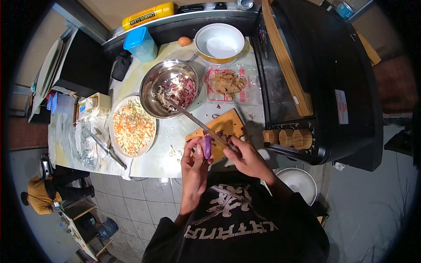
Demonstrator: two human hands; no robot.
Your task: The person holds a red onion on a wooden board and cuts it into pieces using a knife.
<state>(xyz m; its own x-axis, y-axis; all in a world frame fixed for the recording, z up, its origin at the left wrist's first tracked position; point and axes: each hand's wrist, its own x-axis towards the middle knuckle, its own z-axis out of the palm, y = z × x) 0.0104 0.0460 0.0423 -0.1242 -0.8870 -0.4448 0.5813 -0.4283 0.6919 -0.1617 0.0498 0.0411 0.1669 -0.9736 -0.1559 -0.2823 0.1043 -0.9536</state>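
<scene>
countertop (144, 164) of pale marble, seen from above; at its left, a plate (133, 127) heaped with shredded orange-and-white vegetables, tongs (107, 151) lying just beside its rim; next right, a steel bowl (169, 87) holding purple and pale scraps; left hand (193, 164) raised over the counter's near edge, thumb and fingertips pinching a purple vegetable piece (206, 147) held upright, just in front of the wooden cutting board (223, 125); knife (197, 122) with its blade slanting from the bowl's rim down to the top of the piece, contact between them not discernible; right hand (245, 155) with fingers curled tight around the knife handle; behind the board, a plastic bag (228, 83) of tan slices and a white bowl (219, 41); farthest right, a black oven (315, 87) with wooden knobs.
</scene>
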